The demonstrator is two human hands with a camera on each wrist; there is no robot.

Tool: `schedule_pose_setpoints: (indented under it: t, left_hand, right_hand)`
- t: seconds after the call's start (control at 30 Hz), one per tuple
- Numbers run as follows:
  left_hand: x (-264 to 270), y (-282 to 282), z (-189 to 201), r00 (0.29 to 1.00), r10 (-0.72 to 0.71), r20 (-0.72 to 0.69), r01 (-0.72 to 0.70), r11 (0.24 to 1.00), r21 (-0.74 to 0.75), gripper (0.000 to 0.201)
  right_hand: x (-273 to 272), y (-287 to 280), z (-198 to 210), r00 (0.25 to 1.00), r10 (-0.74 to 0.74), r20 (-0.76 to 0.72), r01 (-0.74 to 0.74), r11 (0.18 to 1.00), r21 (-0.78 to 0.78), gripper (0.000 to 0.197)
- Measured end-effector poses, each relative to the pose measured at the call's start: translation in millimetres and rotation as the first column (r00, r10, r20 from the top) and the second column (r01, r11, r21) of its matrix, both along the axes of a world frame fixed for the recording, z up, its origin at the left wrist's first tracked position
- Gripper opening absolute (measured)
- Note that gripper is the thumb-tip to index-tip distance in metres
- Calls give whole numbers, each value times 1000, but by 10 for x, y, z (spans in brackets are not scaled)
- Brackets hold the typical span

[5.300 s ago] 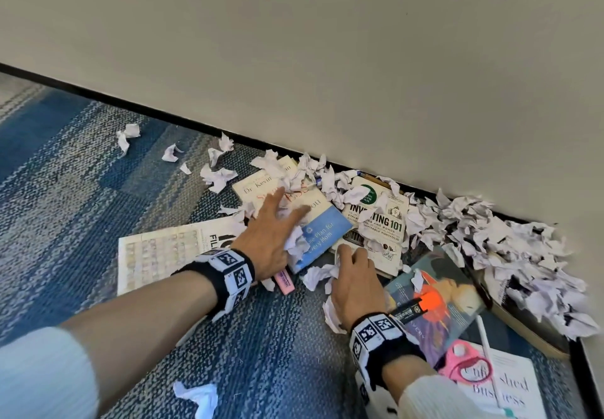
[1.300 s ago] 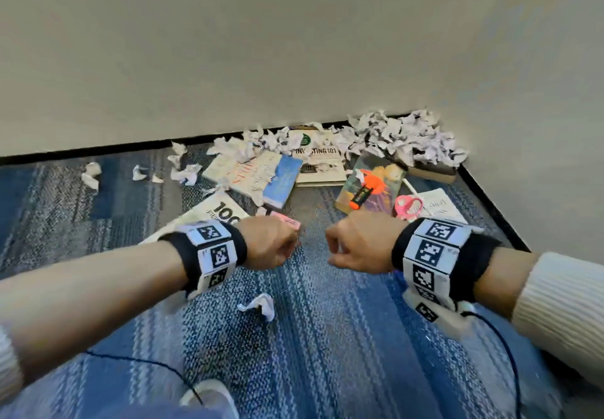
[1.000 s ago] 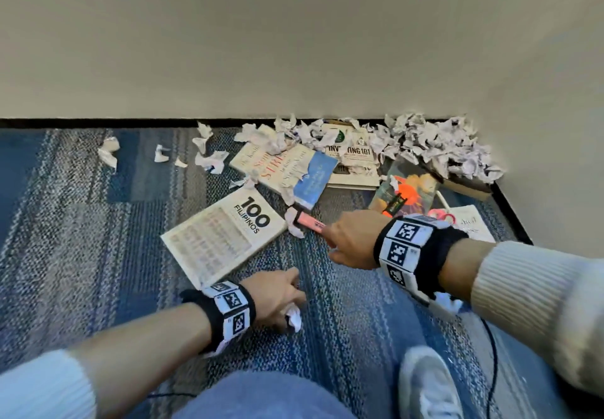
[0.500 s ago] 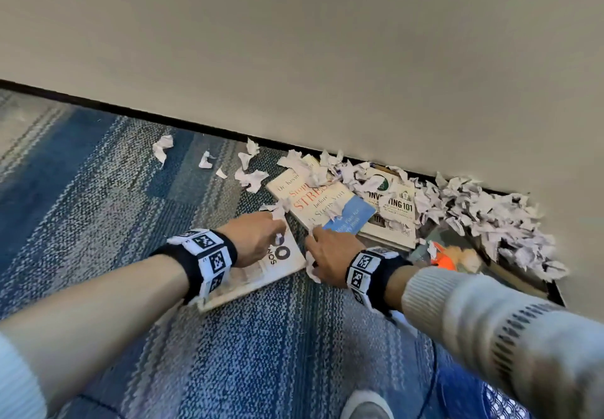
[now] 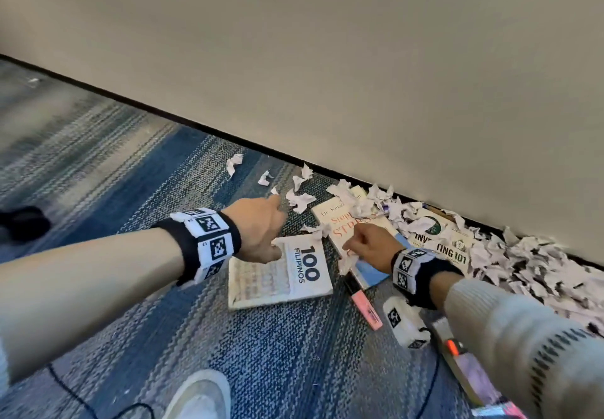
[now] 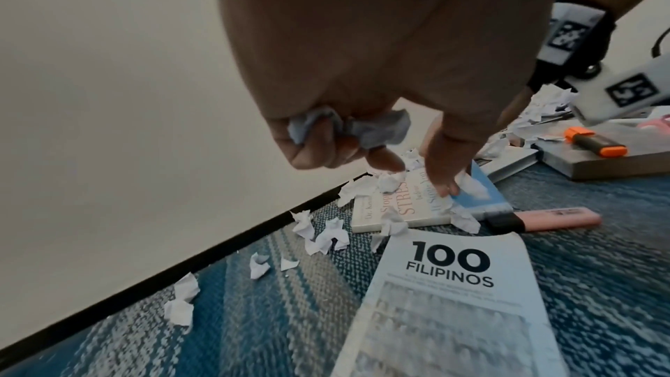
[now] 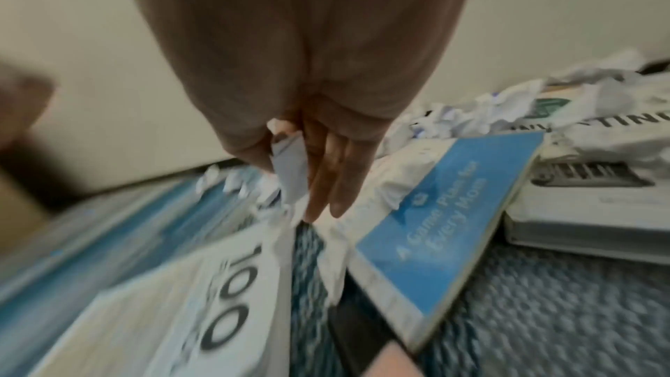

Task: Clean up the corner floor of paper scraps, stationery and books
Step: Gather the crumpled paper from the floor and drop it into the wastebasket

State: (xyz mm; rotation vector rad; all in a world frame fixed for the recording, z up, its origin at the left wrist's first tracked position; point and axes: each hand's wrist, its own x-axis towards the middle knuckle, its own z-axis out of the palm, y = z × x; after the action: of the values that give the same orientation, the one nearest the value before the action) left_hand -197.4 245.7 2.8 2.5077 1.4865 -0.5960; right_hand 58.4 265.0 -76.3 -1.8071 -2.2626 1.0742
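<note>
L to R. Loose paper scraps [image 5: 234, 164] lie on the carpet by the skirting, apart from the main litter. L hand [image 5: 258, 232] hovers over the top edge of the "100 Filipinos" book [image 5: 287, 271]; fingers [image 6: 319, 151] curled tight on a wad of scraps [image 6: 366, 129]. R hand [image 5: 369, 247] sits over the "Stop Stress" book [image 5: 346, 226]; thumb and fingers [image 7: 326, 182] pinch a scrap [image 7: 290, 171], w/ more scraps just below. Pink highlighter [image 5: 362, 307] lies near that book's lower corner. Further R: "Investing 101" book [image 5: 447, 248], then the big scrap heap [image 5: 536, 265] vs. the wall.

Risks (est.): L fist looks full, so adding pieces may squeeze some out; R pinch is light and a scrap could slip; sweeping scraps off covers may nudge the highlighter or shift a book.

Surface/room: blue-grey striped carpet [image 5: 130, 164], textured, likely to snag small bits; plain beige wall [image 5: 327, 59] w/ black skirting.
</note>
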Motion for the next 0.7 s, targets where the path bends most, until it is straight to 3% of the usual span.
schedule_pose_setpoints:
  t: [0.07,0.17,0.23,0.3,0.37,0.43,0.57,0.7]
  left_hand:
    - [52,96,-130,999,40,35,-41,999,33,46]
    - [187,315,-443,982,153,109,-153,988,-9,50]
    - [333,443,-645,962,214,170,-211,977,-36,53]
    - [505,564,-836,939,251,235,-246,968,-49,63]
    - [661,664,-1010,924,262,279,-251,965,-74,70]
    - [769,717,-1172,928,244,280,-226,969,-95,69]
    - [871,720,-1407,927,207,313,-165,974,-156,51]
    - [840,742,-1533,903,212,374,-169,975,-143,37]
  right_hand:
    - [76,112,98,999,-49,8,49,998,33,27]
    - [114,161,180,960,102,260,-104,995,-6,11]
    - [114,119,82,863,214,457,-231,973,-20,34]
    - [49,38,-62,795,265,545,-299,954,-27,56]
    - [-68,-35,-206,799,236,553,-287,958,7,62]
    - [-166,-73,-340,820,179,543,-235,971,34,55]
    - [-233,-148,-545,828,157,539,-197,980,18,29]
    - [-182,-158,-472,898,64,435,-108,991,77,22]
